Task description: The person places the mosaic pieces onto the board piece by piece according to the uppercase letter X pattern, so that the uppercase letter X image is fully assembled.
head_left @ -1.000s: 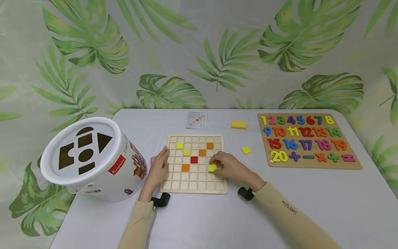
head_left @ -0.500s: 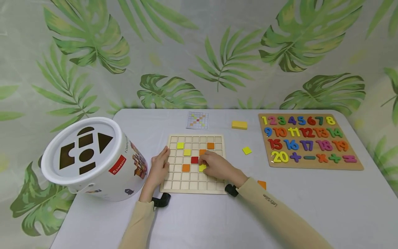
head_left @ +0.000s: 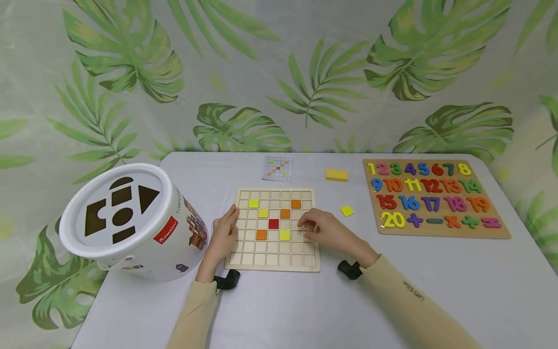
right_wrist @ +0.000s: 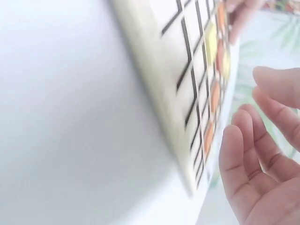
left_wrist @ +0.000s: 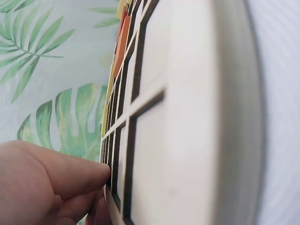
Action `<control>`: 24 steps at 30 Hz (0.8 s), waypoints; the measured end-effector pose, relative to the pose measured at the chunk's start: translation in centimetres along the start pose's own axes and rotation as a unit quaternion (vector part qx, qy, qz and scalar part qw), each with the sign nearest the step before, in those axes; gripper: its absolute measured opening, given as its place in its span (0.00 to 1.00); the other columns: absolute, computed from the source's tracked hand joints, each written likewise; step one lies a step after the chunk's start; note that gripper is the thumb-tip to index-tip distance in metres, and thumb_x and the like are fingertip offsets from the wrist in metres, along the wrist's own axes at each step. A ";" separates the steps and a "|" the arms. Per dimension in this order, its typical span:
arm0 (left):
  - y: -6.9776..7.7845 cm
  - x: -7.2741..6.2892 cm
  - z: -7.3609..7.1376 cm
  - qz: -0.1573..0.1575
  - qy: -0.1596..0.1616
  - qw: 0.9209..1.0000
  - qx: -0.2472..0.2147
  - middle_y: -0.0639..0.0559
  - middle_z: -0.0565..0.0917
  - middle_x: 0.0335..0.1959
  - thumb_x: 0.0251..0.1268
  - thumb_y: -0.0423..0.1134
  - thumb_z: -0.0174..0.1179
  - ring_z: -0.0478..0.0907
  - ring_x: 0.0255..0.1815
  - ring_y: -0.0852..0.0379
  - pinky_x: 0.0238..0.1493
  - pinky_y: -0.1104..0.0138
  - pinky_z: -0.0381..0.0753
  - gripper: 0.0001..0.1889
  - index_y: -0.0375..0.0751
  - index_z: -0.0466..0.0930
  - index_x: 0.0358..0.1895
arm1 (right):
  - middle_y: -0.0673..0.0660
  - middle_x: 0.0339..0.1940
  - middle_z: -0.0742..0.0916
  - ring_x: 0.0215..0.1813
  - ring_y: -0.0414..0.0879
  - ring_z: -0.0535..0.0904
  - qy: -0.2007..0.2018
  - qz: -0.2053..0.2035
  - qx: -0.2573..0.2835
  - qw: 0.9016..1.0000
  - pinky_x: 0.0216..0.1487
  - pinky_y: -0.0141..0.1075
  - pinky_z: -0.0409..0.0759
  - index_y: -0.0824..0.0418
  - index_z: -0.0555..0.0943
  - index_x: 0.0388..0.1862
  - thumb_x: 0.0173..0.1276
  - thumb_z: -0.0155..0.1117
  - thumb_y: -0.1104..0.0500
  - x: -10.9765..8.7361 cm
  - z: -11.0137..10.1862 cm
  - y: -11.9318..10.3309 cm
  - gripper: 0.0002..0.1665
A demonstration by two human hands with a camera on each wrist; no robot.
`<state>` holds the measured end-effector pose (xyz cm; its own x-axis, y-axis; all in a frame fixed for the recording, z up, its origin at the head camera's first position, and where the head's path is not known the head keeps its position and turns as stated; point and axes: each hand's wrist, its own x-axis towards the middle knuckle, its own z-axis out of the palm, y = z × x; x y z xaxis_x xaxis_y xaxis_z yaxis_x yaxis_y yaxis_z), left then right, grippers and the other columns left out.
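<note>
A square wooden grid board (head_left: 272, 261) lies on the table with yellow, orange and red square tiles in its cells. My left hand (head_left: 224, 235) holds the board's left edge, its thumb at the rim in the left wrist view and other fingers lower at the side. Over the board's right edge is my right hand (head_left: 324, 230), with loosely bent fingers and nothing between them; the right wrist view shows the fingertips apart. To its left a yellow tile (head_left: 285, 235) sits in a cell, diagonally below the red tile (head_left: 273, 224).
A loose yellow tile (head_left: 347, 211) lies right of the board. Behind stand a yellow block (head_left: 337, 175) and a printed pattern card (head_left: 277, 168). A white lidded bucket (head_left: 144, 261) is at the left; a number puzzle board (head_left: 440, 230) lies at the right.
My right hand carried the yellow tile left across the board into the cell, let it go and moved back right to the board's edge. The left hand stayed in place.
</note>
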<state>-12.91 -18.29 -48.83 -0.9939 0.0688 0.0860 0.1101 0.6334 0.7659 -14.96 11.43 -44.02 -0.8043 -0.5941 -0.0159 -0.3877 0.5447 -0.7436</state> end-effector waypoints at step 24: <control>0.0 0.0 0.1 -0.002 -0.001 1.000 -0.004 0.35 0.56 0.73 0.66 0.21 0.47 0.55 0.62 0.36 0.57 0.49 0.60 0.26 0.23 0.60 0.68 | 0.47 0.40 0.76 0.43 0.45 0.73 0.022 0.091 -0.061 0.994 0.46 0.39 0.75 0.56 0.80 0.45 0.54 0.73 0.65 -13.1 -3.4 6.5 0.19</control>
<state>-12.90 -18.25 -48.91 -0.9944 0.0678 0.0805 0.1052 0.6273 0.7717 -8.55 24.78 -46.39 -0.8842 -0.4536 -0.1116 -0.2831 0.7104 -0.6444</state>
